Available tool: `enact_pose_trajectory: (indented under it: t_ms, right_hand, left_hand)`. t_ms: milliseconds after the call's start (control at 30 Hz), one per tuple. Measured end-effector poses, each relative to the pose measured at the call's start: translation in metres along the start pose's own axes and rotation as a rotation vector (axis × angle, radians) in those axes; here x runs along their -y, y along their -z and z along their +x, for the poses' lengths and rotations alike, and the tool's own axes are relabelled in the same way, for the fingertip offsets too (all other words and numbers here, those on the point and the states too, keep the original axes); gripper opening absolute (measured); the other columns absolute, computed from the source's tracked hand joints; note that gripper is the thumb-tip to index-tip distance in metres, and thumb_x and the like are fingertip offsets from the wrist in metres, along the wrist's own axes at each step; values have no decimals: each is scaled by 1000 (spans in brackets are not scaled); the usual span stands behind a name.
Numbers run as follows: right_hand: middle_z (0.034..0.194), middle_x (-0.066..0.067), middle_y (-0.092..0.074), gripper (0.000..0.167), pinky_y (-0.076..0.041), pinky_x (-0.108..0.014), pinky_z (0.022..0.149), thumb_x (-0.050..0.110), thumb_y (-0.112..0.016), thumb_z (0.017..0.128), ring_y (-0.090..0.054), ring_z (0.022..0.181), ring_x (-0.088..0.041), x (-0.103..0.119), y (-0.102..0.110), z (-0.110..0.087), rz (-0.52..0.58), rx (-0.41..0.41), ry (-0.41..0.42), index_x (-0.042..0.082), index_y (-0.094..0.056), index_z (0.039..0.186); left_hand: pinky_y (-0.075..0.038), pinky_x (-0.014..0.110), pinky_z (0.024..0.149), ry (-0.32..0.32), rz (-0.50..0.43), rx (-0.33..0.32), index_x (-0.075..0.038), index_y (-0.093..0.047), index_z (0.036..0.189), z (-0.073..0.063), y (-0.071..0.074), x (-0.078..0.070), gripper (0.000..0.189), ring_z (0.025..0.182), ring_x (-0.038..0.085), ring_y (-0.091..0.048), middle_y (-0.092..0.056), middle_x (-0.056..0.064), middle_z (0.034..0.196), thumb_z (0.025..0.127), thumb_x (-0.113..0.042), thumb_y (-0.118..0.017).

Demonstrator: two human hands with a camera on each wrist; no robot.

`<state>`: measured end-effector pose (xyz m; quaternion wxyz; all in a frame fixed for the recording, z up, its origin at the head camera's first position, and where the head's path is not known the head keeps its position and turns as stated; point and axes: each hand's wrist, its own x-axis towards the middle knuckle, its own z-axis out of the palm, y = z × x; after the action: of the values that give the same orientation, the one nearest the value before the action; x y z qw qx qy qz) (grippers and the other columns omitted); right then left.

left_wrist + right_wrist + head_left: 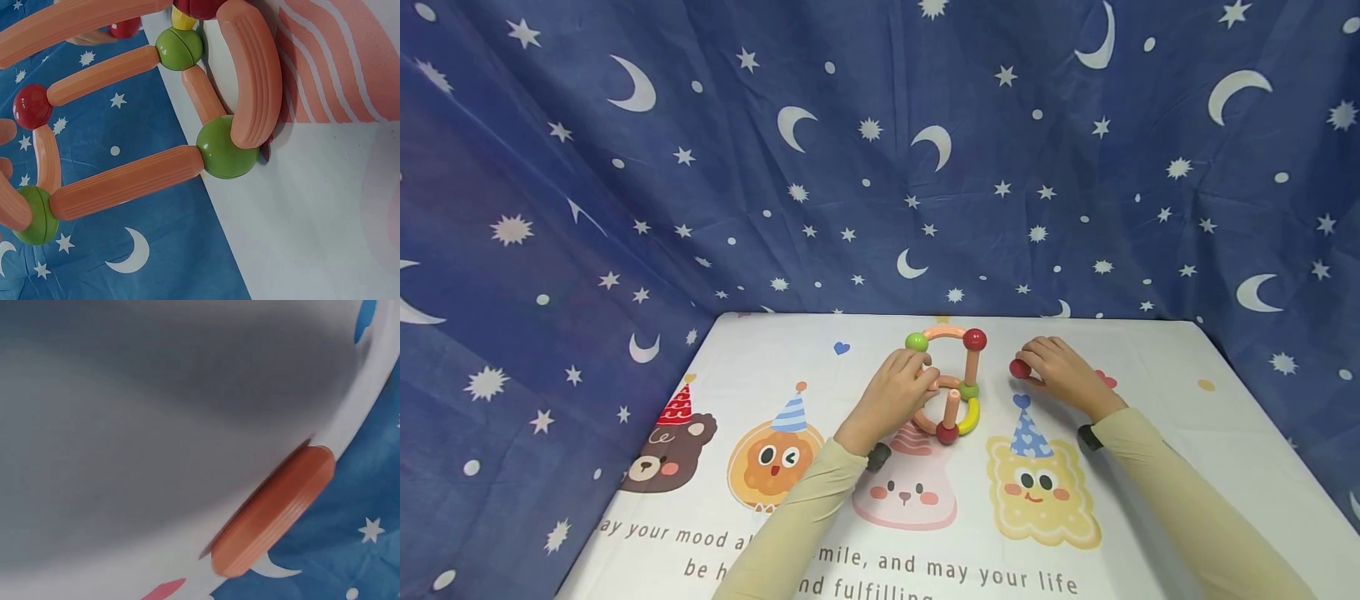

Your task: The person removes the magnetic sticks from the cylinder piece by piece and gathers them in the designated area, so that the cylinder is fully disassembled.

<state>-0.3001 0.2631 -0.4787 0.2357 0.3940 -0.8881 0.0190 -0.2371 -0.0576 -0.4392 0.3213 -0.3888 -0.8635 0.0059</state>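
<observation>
- With right hand (pixel 1063 379) fingers clamped on a small red ball (pixel 1020 368), at three o'clock from the stick-and-ball frame (pixel 968 390)
- With left hand (pixel 887 398) fingers curled onto the frame at nine o'clock, tips partly hidden
- Within the frame, a green ball (pixel 916 342) at eleven o'clock, a red corner ball (pixel 974 340) at one, a yellow arc (pixel 973 416) at five
- Backed at twelve o'clock by a blue starry curtain (pixel 880 158)

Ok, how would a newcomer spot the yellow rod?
On the white table, find the toy frame at the left hand. The yellow rod curves along its base's right side, between a green ball and a red ball; the frame's other visible rods are orange.
</observation>
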Motion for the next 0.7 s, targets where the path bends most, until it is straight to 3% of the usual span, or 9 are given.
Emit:
enact_pose_trajectory:
  t_ms: [267, 433, 700]
  right_hand:
    - [97, -8, -65, 37, -48, -43, 89, 15, -83, 68, -59, 95, -25, -6, -21, 20, -44, 191, 13, 8, -67, 100]
    - [100, -9, -65, 40, -47, -44, 88, 16, -81, 70, -59, 97, -26, -7, -34, 32, -84, 196, -24, 9, -65, 106]
    - [108, -15, -64, 51, -43, -48, 94, 23, -79, 74, -56, 105, -31, -6, -35, 43, -129, 174, -218, 4, -60, 117]
  left_hand:
    - [-40, 30, 97, -4, 1, -13, -14, -62, 96, 1, 0, 0, 19, 104, 19, -52, -58, 3, 105, 87, -31, -64]
    - [-41, 29, 96, -3, -3, -19, -14, -63, 95, 1, -1, -1, 19, 103, 19, -52, -58, 3, 104, 86, -30, -66]
    - [-41, 29, 96, -2, 5, -21, -15, -62, 96, 1, -2, 0, 18, 103, 18, -53, -58, 2, 105, 86, -30, -66]
